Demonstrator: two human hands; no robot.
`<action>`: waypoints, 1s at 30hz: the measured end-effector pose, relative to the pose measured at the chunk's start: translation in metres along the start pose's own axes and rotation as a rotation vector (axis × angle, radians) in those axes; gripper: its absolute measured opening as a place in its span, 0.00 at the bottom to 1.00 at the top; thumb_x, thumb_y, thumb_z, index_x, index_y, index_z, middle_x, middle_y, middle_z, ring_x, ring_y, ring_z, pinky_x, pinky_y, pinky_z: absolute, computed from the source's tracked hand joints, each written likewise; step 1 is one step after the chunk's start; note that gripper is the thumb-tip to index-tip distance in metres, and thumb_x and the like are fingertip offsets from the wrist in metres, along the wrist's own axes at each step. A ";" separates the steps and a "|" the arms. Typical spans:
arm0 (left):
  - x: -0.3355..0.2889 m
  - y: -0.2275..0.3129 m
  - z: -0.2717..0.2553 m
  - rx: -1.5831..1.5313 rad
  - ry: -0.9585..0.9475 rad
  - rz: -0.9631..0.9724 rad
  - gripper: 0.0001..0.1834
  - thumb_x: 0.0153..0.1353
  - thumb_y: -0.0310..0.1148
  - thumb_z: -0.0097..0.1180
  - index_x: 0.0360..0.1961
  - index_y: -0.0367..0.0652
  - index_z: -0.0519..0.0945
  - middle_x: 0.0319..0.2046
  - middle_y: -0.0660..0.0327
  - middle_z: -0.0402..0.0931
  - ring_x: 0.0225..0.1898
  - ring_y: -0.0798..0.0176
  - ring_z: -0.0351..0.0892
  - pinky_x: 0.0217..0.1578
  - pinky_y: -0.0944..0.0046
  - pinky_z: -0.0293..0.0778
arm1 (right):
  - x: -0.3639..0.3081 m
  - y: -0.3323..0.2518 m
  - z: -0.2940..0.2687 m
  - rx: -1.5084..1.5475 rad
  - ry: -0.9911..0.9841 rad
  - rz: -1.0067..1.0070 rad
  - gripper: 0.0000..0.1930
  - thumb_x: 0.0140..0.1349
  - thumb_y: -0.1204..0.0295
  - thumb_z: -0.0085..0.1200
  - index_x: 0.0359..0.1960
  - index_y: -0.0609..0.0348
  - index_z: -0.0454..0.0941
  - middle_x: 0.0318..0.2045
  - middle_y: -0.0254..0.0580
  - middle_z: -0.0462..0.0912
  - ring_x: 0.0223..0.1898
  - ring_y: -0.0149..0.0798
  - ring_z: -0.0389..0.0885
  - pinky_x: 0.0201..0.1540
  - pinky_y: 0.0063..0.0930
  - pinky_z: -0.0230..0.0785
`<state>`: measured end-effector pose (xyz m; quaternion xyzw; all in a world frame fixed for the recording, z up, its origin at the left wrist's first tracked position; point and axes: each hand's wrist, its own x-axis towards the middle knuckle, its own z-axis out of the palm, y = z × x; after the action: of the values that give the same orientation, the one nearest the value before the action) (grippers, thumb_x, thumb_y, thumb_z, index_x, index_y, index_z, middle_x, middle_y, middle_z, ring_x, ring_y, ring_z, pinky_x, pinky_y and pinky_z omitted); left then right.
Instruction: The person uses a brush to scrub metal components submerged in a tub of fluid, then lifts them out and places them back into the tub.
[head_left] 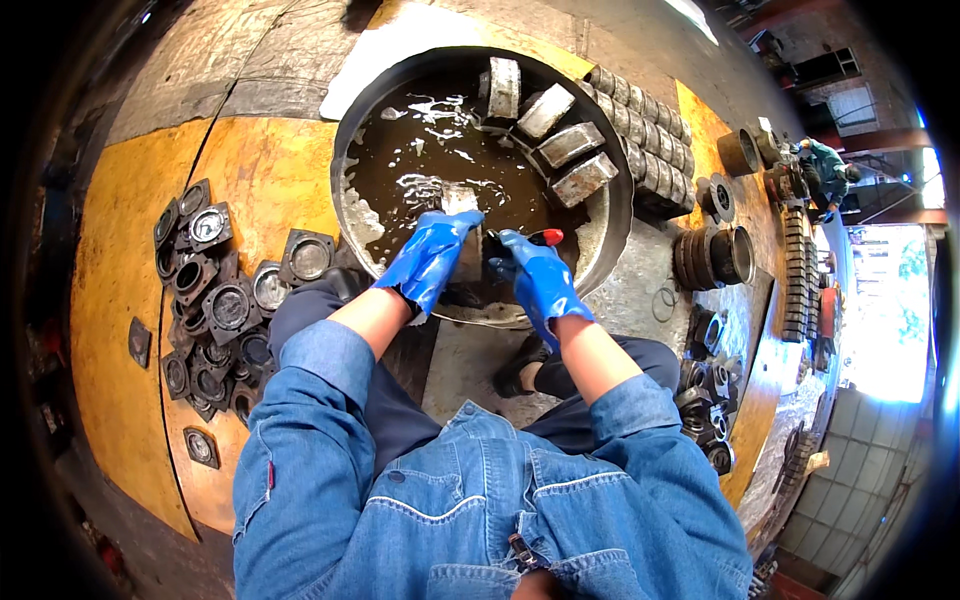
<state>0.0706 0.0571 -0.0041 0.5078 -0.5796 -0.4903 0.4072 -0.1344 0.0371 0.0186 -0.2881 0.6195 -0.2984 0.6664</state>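
Observation:
My left hand [430,258], in a blue rubber glove, grips a grey metal block [461,199] over the liquid in a large round metal pan [345,215]. My right hand [545,285], gloved the same way, is closed beside the block. A tool with a red end [547,237] sticks out past its fingers; the rest of that tool is dark and mostly hidden, so its kind cannot be told. Wet metal blocks [570,145] lie in an arc along the pan's far right side. The liquid [420,140] is brown with foam on it.
Square metal parts with round openings [230,305] lie heaped on the left. Rows of stacked metal pieces [650,140] stand beyond the pan at right. Metal rings [715,257] and more parts [705,400] lie on the right. Another person [825,172] works far right.

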 end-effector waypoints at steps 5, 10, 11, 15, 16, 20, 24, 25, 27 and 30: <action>0.016 0.012 -0.005 -0.304 -0.169 -0.350 0.14 0.73 0.34 0.54 0.43 0.35 0.87 0.32 0.56 0.84 0.36 0.58 0.84 0.41 0.60 0.79 | 0.008 -0.033 -0.026 -0.176 -0.106 -0.412 0.16 0.75 0.63 0.58 0.52 0.64 0.84 0.46 0.40 0.89 0.43 0.34 0.87 0.47 0.28 0.80; 0.021 -0.030 -0.010 0.023 -0.307 0.172 0.15 0.70 0.37 0.61 0.36 0.35 0.89 0.23 0.61 0.79 0.26 0.63 0.79 0.32 0.63 0.75 | 0.048 -0.053 -0.034 -0.043 -0.153 -0.172 0.21 0.77 0.59 0.55 0.59 0.64 0.83 0.53 0.44 0.89 0.45 0.32 0.87 0.51 0.25 0.80; 0.020 -0.031 -0.009 0.081 -0.283 0.188 0.13 0.69 0.36 0.62 0.36 0.35 0.89 0.23 0.60 0.80 0.27 0.64 0.79 0.33 0.63 0.75 | 0.058 -0.051 -0.035 -0.077 -0.143 -0.113 0.21 0.77 0.59 0.56 0.58 0.64 0.83 0.52 0.44 0.89 0.44 0.32 0.87 0.49 0.24 0.80; 0.021 -0.023 -0.008 0.046 -0.283 0.047 0.18 0.63 0.42 0.66 0.37 0.34 0.88 0.24 0.55 0.81 0.28 0.63 0.78 0.34 0.59 0.75 | 0.099 -0.048 -0.038 -0.167 -0.070 0.100 0.20 0.76 0.60 0.54 0.56 0.64 0.85 0.49 0.43 0.89 0.43 0.33 0.88 0.46 0.23 0.79; 0.020 -0.011 -0.010 -0.003 -0.281 -0.094 0.20 0.61 0.44 0.67 0.37 0.33 0.87 0.24 0.53 0.81 0.28 0.62 0.79 0.34 0.58 0.75 | 0.101 -0.040 -0.042 -0.150 -0.174 0.008 0.20 0.75 0.61 0.53 0.56 0.64 0.85 0.49 0.43 0.89 0.42 0.33 0.87 0.45 0.23 0.79; 0.032 0.023 -0.004 0.120 -0.240 -0.594 0.27 0.53 0.49 0.68 0.39 0.31 0.87 0.27 0.47 0.83 0.29 0.54 0.82 0.37 0.55 0.78 | 0.117 -0.008 -0.053 -0.250 -0.412 -0.331 0.19 0.73 0.66 0.50 0.57 0.65 0.84 0.47 0.45 0.89 0.41 0.36 0.86 0.45 0.28 0.78; 0.032 0.036 -0.005 0.147 -0.174 -0.626 0.28 0.49 0.48 0.68 0.41 0.31 0.87 0.31 0.43 0.86 0.34 0.49 0.86 0.41 0.53 0.80 | 0.113 0.003 -0.024 -0.412 -0.179 -0.098 0.25 0.71 0.55 0.53 0.60 0.61 0.83 0.50 0.50 0.88 0.49 0.42 0.86 0.53 0.35 0.76; 0.033 0.035 -0.004 0.150 -0.175 -0.614 0.28 0.49 0.48 0.69 0.41 0.31 0.87 0.32 0.43 0.86 0.34 0.49 0.87 0.41 0.53 0.80 | 0.115 0.009 -0.023 -0.516 -0.112 -0.071 0.27 0.70 0.52 0.53 0.61 0.61 0.83 0.50 0.50 0.88 0.50 0.44 0.85 0.54 0.37 0.75; 0.035 0.028 -0.002 0.151 -0.185 -0.622 0.29 0.48 0.48 0.69 0.42 0.30 0.87 0.33 0.41 0.86 0.36 0.48 0.87 0.42 0.52 0.80 | 0.116 0.013 -0.020 -0.721 0.021 -0.018 0.32 0.68 0.47 0.54 0.62 0.61 0.81 0.49 0.51 0.88 0.51 0.48 0.85 0.55 0.41 0.74; 0.034 0.023 -0.001 0.120 -0.180 -0.581 0.30 0.47 0.48 0.70 0.42 0.30 0.88 0.32 0.42 0.87 0.36 0.47 0.87 0.43 0.53 0.80 | 0.111 0.004 -0.022 -0.555 -0.112 0.027 0.31 0.68 0.48 0.53 0.63 0.59 0.80 0.50 0.49 0.88 0.49 0.46 0.85 0.54 0.38 0.74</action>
<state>0.0619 0.0230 0.0177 0.6300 -0.4717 -0.5941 0.1663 -0.1501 -0.0442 -0.0588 -0.4673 0.6436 -0.0924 0.5991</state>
